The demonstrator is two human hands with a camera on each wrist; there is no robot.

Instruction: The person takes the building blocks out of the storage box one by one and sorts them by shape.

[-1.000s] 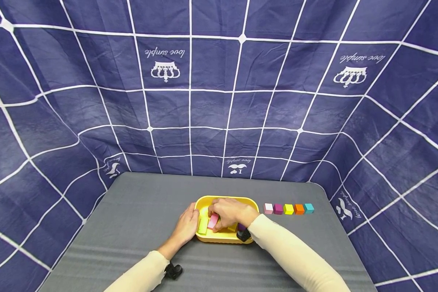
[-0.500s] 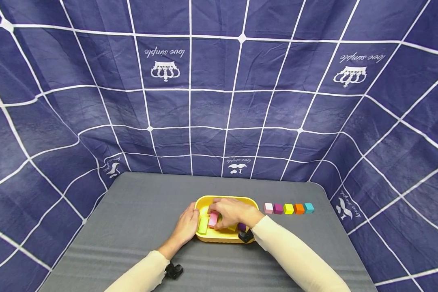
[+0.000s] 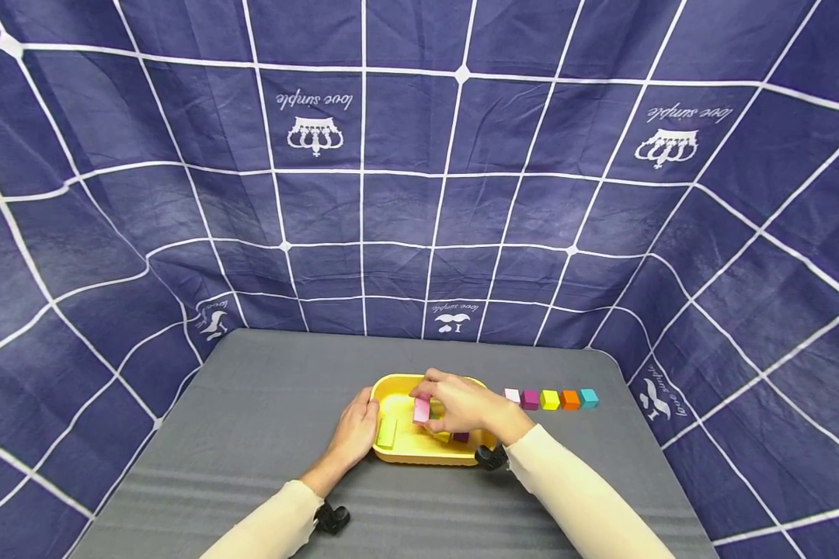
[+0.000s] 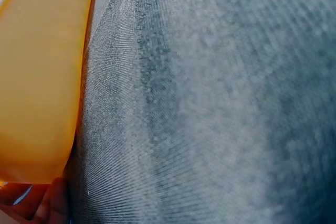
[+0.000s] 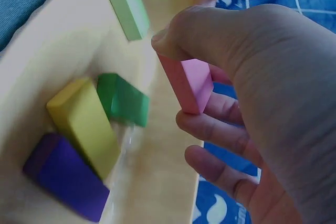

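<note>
My right hand (image 3: 464, 402) pinches a pink block (image 3: 421, 411) between thumb and fingers, over a yellow plastic tub (image 3: 426, 460). In the right wrist view the pink block (image 5: 195, 85) is tilted, thumb on one end and fingertips at the other. Below it in the tub lie a yellow block (image 5: 86, 124), a purple block (image 5: 65, 177) and a green block (image 5: 122, 98). A light green block (image 3: 387, 432) leans near the tub's left end. My left hand (image 3: 355, 427) holds the tub's left end; its fingers (image 4: 39, 205) show at the tub's outer wall in the left wrist view.
Right of the tub, a row of small cubes stands on the grey cloth-covered table (image 3: 287, 373): a pale pink cube (image 3: 513, 396), a purple cube (image 3: 529, 400), a yellow cube (image 3: 549, 400), an orange cube (image 3: 569, 400) and a teal cube (image 3: 588, 398). A blue gridded curtain (image 3: 391, 210) hangs behind.
My right hand has lifted the pink block from the tub's floor and moved it a little to the right. My left hand has stayed at the tub's left end.
</note>
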